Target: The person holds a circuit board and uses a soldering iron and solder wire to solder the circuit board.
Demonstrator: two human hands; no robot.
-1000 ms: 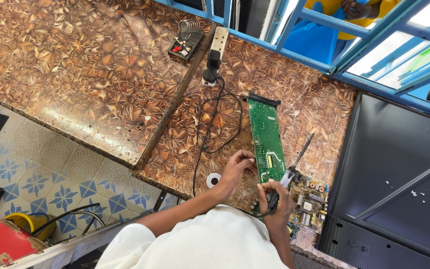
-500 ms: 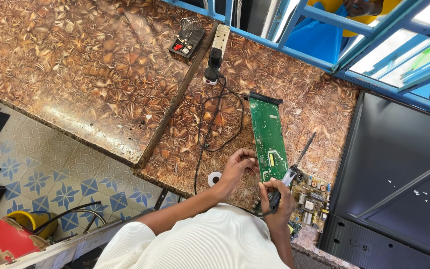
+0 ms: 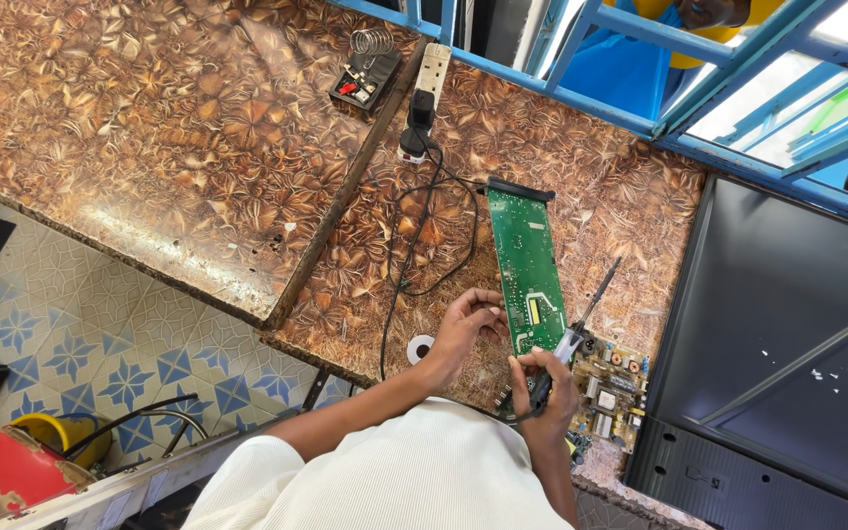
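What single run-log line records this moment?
left hand: steadying green circuit board | right hand: gripping soldering iron | iron tip: raised beside board | surface: brown patterned bench

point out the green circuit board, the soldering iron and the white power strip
green circuit board [image 3: 526, 265], head view, on the bare middle of the board
soldering iron [image 3: 596, 292], head view, on its thin metal shaft
white power strip [image 3: 432, 69], head view, on its top face
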